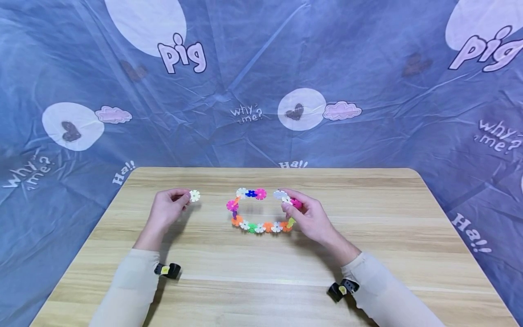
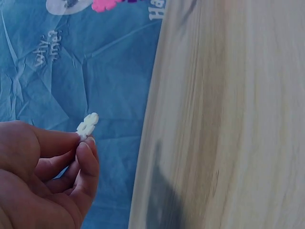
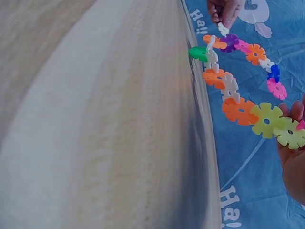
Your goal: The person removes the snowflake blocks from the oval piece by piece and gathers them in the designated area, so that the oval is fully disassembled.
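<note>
My left hand (image 1: pixel 167 208) pinches a single white notched flower disc (image 1: pixel 194 195) by its edge between thumb and forefinger. In the left wrist view the same white disc (image 2: pixel 87 125) is seen nearly edge-on, sticking out past the fingertips. My right hand (image 1: pixel 311 217) grips a chain of interlocked flower discs (image 1: pixel 268 227) by its right side. The chain bends into a loop with a gap at the far side, between a pink disc (image 1: pixel 260 194) and a pale disc (image 1: pixel 279 194). Orange, white, green, yellow, purple and blue discs show along it. My right fingers hide part of the chain.
A wood-grain table (image 1: pixel 245 281) lies under both hands, its far edge just beyond the chain. Blue printed cloth (image 1: pixel 229 136) hangs behind and at the sides. Each wrist wears a black strap with a small camera, the left one (image 1: pixel 167 270) and the right one (image 1: pixel 342 289).
</note>
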Demonstrator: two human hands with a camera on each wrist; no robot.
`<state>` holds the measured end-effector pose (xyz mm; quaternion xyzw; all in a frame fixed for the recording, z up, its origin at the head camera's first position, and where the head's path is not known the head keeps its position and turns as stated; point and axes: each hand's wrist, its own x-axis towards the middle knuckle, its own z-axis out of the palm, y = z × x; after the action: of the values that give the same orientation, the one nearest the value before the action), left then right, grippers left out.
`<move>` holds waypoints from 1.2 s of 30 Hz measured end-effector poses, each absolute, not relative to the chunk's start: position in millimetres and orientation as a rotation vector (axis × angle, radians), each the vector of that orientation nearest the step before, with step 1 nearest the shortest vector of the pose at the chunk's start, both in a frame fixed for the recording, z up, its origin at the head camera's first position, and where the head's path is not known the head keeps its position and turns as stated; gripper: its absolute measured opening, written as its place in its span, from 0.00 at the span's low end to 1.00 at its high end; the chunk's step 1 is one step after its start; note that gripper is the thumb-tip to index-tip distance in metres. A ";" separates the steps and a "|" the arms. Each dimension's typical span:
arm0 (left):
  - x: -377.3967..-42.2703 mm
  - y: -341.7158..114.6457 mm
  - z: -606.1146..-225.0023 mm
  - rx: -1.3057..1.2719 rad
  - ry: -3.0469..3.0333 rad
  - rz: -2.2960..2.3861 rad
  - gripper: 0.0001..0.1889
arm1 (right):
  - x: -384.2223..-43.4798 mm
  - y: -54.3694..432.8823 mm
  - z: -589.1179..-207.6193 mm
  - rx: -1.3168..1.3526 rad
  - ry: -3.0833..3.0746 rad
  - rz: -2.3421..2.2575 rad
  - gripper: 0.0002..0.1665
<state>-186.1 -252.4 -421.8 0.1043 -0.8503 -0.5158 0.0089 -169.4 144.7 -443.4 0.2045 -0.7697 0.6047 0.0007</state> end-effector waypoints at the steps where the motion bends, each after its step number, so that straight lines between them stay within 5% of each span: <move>1: -186.8 -253.8 -422.1 0.336 -2.668 -1.609 0.15 | -169.5 144.8 -443.4 0.641 -2.418 1.899 0.26; 36: -212.0 -298.1 -443.2 0.577 -2.751 -1.444 0.13 | -164.3 144.3 -439.5 0.668 -2.436 1.912 0.27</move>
<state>-212.0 -298.1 -443.2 0.1825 -0.8705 -0.4570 -0.0093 -164.3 144.3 -439.5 0.2109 -0.7690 0.6034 -0.0132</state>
